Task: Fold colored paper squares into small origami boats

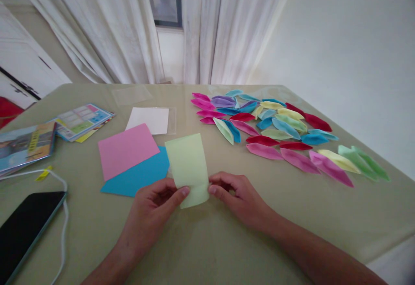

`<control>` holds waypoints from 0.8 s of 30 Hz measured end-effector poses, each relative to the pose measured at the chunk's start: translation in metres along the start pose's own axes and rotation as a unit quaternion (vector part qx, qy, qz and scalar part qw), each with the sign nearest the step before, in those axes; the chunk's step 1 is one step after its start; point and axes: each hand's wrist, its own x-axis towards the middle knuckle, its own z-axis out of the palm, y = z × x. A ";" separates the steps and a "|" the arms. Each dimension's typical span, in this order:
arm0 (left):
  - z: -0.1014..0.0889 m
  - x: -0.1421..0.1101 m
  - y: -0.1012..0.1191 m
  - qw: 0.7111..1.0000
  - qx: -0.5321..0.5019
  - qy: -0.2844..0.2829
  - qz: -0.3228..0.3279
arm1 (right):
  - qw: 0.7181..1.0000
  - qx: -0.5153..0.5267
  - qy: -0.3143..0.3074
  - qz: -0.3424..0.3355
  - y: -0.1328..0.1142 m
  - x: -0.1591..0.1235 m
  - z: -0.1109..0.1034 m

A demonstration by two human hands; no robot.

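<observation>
A pale green sheet of paper (189,164), slightly curved, is held up above the table in both hands. My left hand (154,209) is closed on its lower left edge, thumb on the face and fingers behind. At the lower right edge, my right hand (238,198) pinches the paper between thumb and forefinger. Just left of the green sheet lie a pink sheet (128,148) and a blue sheet (139,174), overlapping. Behind these is a white sheet (149,120) on a clear plastic sleeve (172,120).
Folded paper pieces (300,161) in many colours spread over the table's (227,250) right side. At the left are a phone (29,228), a white cable (65,220), a booklet (26,144) and printed cards (84,120). Another clear sleeve (131,94) lies near the back edge.
</observation>
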 end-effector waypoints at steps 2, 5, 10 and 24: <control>-0.005 0.000 0.000 0.998 0.055 0.003 0.018 | 0.995 -0.021 0.068 -0.070 0.001 -0.001 -0.002; -0.004 -0.004 0.002 0.987 0.154 -0.015 0.047 | 0.981 -0.045 0.071 -0.173 0.001 -0.003 -0.008; 0.002 -0.007 0.005 0.976 0.194 -0.087 0.040 | 0.971 -0.123 0.042 -0.203 -0.002 -0.002 -0.017; -0.027 0.015 -0.016 0.908 0.319 0.095 0.255 | 0.928 -0.232 0.063 -0.284 0.012 0.014 -0.042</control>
